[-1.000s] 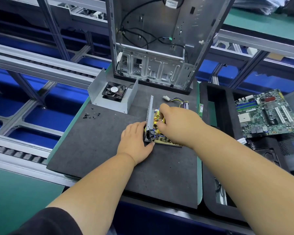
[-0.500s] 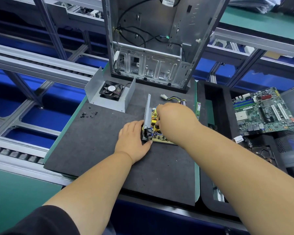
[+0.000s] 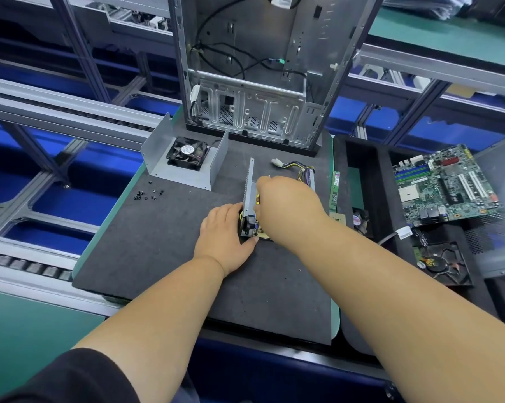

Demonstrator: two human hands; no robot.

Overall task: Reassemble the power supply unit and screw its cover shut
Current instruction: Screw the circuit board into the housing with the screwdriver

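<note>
Left hand (image 3: 226, 239) grips the near left corner of the open power supply unit (image 3: 249, 210), fingers against the outside of its upright metal side wall, thumb curled round the near end by the black socket. Right hand (image 3: 289, 209) lies over the unit's inside, back of hand up, fingers bent down into the components; fingertips hidden, so can't tell if it holds anything or just presses. The unit sits on the dark foam mat (image 3: 158, 242), about the mat's middle, lid off, yellowish board edge showing under the right wrist. Its wire bundle (image 3: 299, 168), yellow, black and purple, runs out the far end to a white connector (image 3: 277, 163) lying on the mat. The unit's grey U-shaped cover (image 3: 187, 175) lies open side up on the mat's far left corner, black fan (image 3: 188, 152) mounted in it, well apart from the unit. Small black screws (image 3: 146, 195) scattered on the mat near the cover's near left corner. Green memory stick (image 3: 334, 189) lies along the mat's right edge, just beside the right hand. Empty computer case (image 3: 254, 68) stands upright at the mat's far edge, black cables hanging inside. To the right, a black tray (image 3: 361, 158) with a motherboard (image 3: 446, 184) resting on it and a hard drive (image 3: 444, 263) nearer the person. Dark sleeve (image 3: 70, 376) on left upper arm at bottom. Conveyor rails (image 3: 41, 103) on the left.
</note>
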